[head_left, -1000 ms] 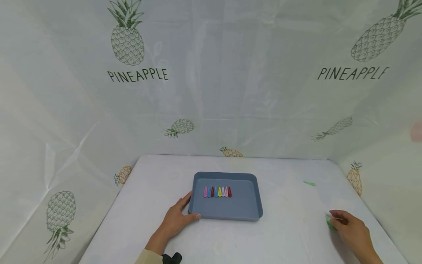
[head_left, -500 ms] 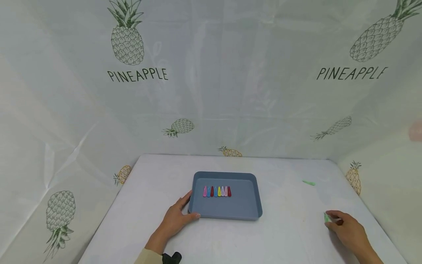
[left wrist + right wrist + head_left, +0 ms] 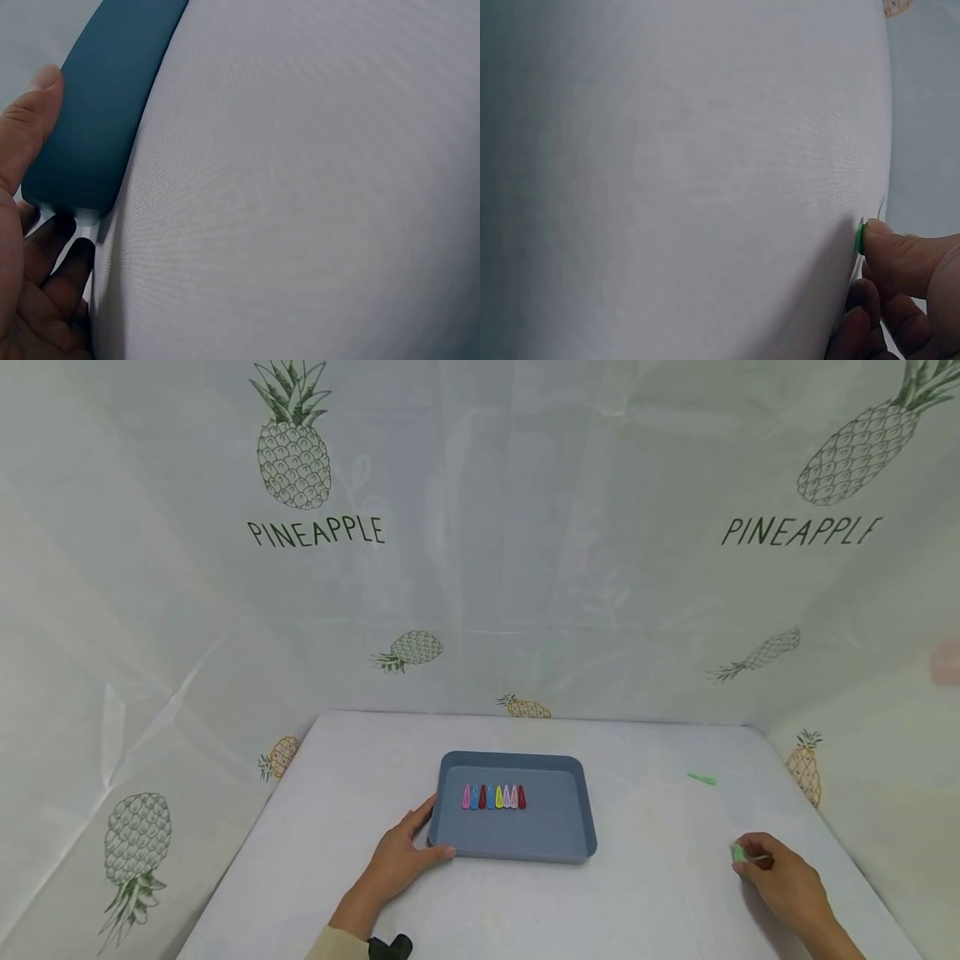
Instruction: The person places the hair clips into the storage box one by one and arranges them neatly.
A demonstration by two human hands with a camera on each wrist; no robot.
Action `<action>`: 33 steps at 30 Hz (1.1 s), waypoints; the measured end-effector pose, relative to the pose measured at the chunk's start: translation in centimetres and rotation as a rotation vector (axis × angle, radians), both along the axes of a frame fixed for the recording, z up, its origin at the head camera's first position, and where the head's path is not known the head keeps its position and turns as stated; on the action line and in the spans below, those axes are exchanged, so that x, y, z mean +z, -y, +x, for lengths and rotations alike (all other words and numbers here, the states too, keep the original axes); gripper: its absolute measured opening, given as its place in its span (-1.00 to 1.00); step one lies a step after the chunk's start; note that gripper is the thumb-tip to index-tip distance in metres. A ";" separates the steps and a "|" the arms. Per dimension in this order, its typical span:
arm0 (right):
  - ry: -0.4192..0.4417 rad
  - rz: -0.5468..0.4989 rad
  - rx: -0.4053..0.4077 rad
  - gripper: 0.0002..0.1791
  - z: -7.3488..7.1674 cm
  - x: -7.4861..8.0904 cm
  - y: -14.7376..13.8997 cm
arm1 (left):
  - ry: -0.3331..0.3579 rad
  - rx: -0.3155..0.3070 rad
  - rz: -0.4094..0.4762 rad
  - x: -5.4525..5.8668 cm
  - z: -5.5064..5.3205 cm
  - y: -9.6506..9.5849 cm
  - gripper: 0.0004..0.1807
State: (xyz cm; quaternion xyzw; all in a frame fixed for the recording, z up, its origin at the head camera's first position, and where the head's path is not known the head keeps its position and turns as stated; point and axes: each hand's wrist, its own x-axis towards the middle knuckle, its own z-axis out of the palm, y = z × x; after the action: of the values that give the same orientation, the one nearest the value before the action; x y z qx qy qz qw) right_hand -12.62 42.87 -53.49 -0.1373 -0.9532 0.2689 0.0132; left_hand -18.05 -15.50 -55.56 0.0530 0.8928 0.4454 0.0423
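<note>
Low on the table, my right hand pinches a green hair clip between thumb and fingers. In the right wrist view, only the clip's edge shows past the thumb. My left hand rests at the near left corner of a blue-grey tray, thumb along the front edge and index finger by the left side. Up close, the left thumb lies against the tray wall. Inside the tray, a row of snap hair clips stands side by side in pink, blue, red, yellow and pale tones.
Another green hair clip lies on the white tabletop, beyond my right hand. A pineapple-printed sheet hangs behind the table and along both sides.
My right hand has slid slightly to the left with the green clip, which has turned so less of it shows. The left hand and tray stay put.
</note>
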 end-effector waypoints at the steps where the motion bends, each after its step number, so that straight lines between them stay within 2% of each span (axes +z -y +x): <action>1: -0.013 0.013 0.005 -0.57 0.0 0.0 0.0 | 0.001 0.001 0.000 0.0 0.0 0.0 0.07; 8: -0.044 0.056 0.032 -0.67 -0.3 0.4 0.2 | 0.002 0.001 -0.001 -0.1 -0.1 0.1 0.07; 12: -0.093 0.058 0.034 -0.72 -0.7 0.6 0.5 | 0.005 0.001 0.000 -0.1 -0.1 0.2 0.06; 21: -0.124 -0.101 -0.041 -0.73 -1.5 0.6 2.4 | 0.007 -0.001 0.009 -0.1 0.0 0.2 0.06; 28: -0.150 -0.139 -0.095 -0.75 -2.5 0.5 3.9 | 0.011 0.000 0.007 -0.1 -0.1 0.1 0.07; 33: -0.157 -0.186 -0.098 -0.72 -3.3 0.6 4.9 | 0.007 0.004 0.006 -0.2 -0.1 0.2 0.07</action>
State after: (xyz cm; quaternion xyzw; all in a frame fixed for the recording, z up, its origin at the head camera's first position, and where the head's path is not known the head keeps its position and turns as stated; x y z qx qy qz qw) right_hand -15.90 38.00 -52.85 -0.1628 -0.9124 0.3650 0.0881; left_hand -18.19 -15.73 -55.81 0.0495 0.8913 0.4485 0.0444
